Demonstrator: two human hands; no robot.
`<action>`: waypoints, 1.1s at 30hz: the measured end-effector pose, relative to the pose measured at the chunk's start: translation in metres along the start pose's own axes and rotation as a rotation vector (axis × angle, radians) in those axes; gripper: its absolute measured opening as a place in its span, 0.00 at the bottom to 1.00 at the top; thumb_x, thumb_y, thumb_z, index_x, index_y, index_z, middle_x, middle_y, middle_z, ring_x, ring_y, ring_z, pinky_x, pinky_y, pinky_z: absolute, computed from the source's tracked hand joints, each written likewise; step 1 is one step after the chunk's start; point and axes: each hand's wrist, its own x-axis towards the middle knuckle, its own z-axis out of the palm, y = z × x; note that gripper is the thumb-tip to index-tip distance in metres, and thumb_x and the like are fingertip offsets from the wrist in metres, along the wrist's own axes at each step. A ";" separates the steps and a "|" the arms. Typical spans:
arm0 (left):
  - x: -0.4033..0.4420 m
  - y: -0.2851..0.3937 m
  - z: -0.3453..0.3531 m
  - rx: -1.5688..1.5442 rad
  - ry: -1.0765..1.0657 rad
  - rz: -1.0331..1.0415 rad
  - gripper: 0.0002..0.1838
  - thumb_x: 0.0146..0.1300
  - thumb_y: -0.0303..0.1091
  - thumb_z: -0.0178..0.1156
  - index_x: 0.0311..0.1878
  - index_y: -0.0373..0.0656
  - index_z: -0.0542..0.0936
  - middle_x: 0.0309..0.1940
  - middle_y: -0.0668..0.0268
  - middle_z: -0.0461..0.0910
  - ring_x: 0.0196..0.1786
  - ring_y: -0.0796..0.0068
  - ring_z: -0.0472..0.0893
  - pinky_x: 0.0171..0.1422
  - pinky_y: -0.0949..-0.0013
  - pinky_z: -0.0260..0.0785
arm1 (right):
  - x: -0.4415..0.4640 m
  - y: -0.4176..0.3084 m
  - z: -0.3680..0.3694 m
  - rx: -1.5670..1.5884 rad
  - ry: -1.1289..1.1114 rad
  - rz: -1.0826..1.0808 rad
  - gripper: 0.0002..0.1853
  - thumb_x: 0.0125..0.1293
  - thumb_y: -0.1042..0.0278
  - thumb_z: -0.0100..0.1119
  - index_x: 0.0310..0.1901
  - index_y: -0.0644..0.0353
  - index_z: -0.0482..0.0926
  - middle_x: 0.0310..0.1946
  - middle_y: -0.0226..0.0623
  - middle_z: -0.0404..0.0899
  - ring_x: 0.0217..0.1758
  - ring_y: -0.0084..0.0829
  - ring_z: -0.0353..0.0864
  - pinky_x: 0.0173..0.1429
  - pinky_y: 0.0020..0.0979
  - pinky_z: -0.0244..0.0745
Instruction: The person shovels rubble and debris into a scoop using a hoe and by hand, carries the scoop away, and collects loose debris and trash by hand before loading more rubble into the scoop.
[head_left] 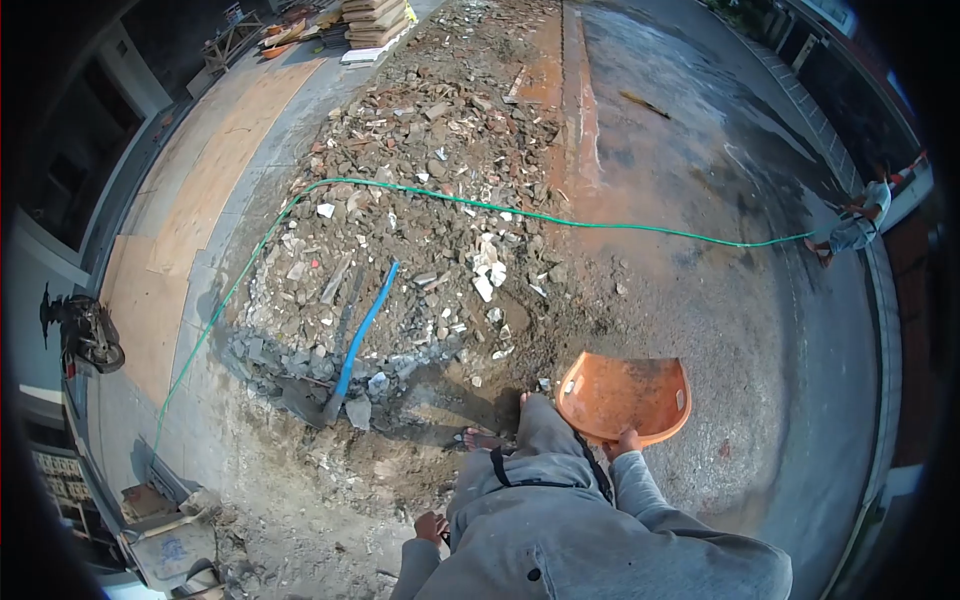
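My right hand [626, 443] grips the near rim of an orange plastic scoop-shaped basket [628, 393], which is tilted with its hollow inside showing. My left hand [431, 527] hangs low beside my left hip, its fingers curled; whether anything small is in them is hidden. Ahead of my feet, a tool with a blue handle [366, 326] leans on the rubble [400, 230], its dark blade down at the broken edge. A green hose [450, 198] crosses over the rubble from the left pavement to the road.
Another person [862, 220] is at the road's right side, near the hose end. A motorbike [88, 333] stands at the left by plywood sheets [215, 160]. Stacked sacks [374, 20] are at the top. Broken concrete edges lie just ahead of my feet.
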 end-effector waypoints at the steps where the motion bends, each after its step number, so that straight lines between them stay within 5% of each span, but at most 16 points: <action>1: 0.002 -0.002 -0.002 -0.010 -0.006 0.014 0.04 0.64 0.32 0.51 0.39 0.45 0.73 0.35 0.61 0.75 0.31 0.67 0.76 0.36 0.60 0.73 | 0.000 -0.001 0.002 -0.031 0.015 0.000 0.23 0.63 0.62 0.46 0.61 0.51 0.68 0.59 0.36 0.71 0.62 0.43 0.69 0.64 0.56 0.61; 3: 0.003 -0.012 -0.003 -0.029 0.011 0.028 0.05 0.64 0.34 0.51 0.39 0.46 0.73 0.36 0.62 0.76 0.32 0.66 0.77 0.37 0.60 0.74 | 0.013 -0.011 0.007 -0.085 0.050 -0.026 0.22 0.64 0.62 0.47 0.60 0.51 0.68 0.59 0.36 0.69 0.62 0.45 0.69 0.64 0.58 0.62; 5: 0.008 -0.013 -0.003 0.010 0.064 -0.022 0.14 0.66 0.39 0.51 0.53 0.47 0.70 0.48 0.61 0.76 0.49 0.63 0.76 0.54 0.55 0.74 | 0.029 -0.023 0.028 -0.233 0.016 -0.048 0.22 0.64 0.62 0.48 0.60 0.51 0.67 0.59 0.38 0.69 0.61 0.46 0.69 0.62 0.57 0.65; 8: -0.015 -0.004 -0.002 -0.138 0.030 0.187 0.15 0.68 0.35 0.53 0.57 0.46 0.69 0.54 0.56 0.76 0.55 0.59 0.76 0.55 0.53 0.74 | 0.073 -0.029 0.038 -0.392 -0.068 -0.055 0.22 0.62 0.63 0.51 0.59 0.50 0.68 0.58 0.42 0.69 0.56 0.47 0.72 0.53 0.53 0.75; 13: -0.037 0.007 0.032 -0.038 0.194 0.294 0.18 0.67 0.36 0.54 0.59 0.46 0.68 0.51 0.57 0.76 0.54 0.61 0.77 0.52 0.55 0.73 | 0.118 -0.031 0.148 -0.729 -0.125 -0.161 0.23 0.59 0.63 0.55 0.57 0.52 0.69 0.51 0.43 0.74 0.49 0.44 0.78 0.45 0.50 0.81; 19: -0.041 -0.033 0.082 0.287 0.171 0.053 0.15 0.67 0.31 0.54 0.56 0.44 0.70 0.45 0.59 0.81 0.47 0.67 0.81 0.42 0.64 0.78 | 0.221 0.019 0.252 -1.110 -0.309 -0.121 0.21 0.56 0.67 0.57 0.53 0.59 0.72 0.39 0.43 0.80 0.37 0.42 0.84 0.37 0.44 0.85; 25: -0.053 -0.072 0.131 0.243 0.321 -0.145 0.16 0.66 0.28 0.52 0.57 0.40 0.69 0.47 0.56 0.80 0.49 0.65 0.81 0.45 0.62 0.78 | 0.320 0.127 0.315 -1.306 -0.456 0.003 0.20 0.56 0.69 0.57 0.52 0.58 0.73 0.37 0.44 0.81 0.33 0.40 0.85 0.32 0.40 0.85; 30: -0.051 -0.096 0.156 0.259 0.343 -0.247 0.17 0.64 0.26 0.52 0.56 0.38 0.69 0.48 0.56 0.79 0.50 0.67 0.80 0.46 0.63 0.79 | 0.464 0.186 0.253 -1.502 -0.179 -0.212 0.24 0.53 0.71 0.62 0.53 0.57 0.68 0.42 0.44 0.78 0.41 0.42 0.83 0.40 0.36 0.80; 33: -0.041 -0.081 0.176 0.292 0.363 -0.256 0.16 0.64 0.26 0.52 0.56 0.39 0.70 0.48 0.57 0.80 0.50 0.66 0.81 0.47 0.63 0.79 | 0.470 0.187 0.232 -1.197 -0.296 -0.203 0.22 0.50 0.62 0.67 0.49 0.57 0.77 0.38 0.42 0.81 0.33 0.33 0.82 0.27 0.30 0.73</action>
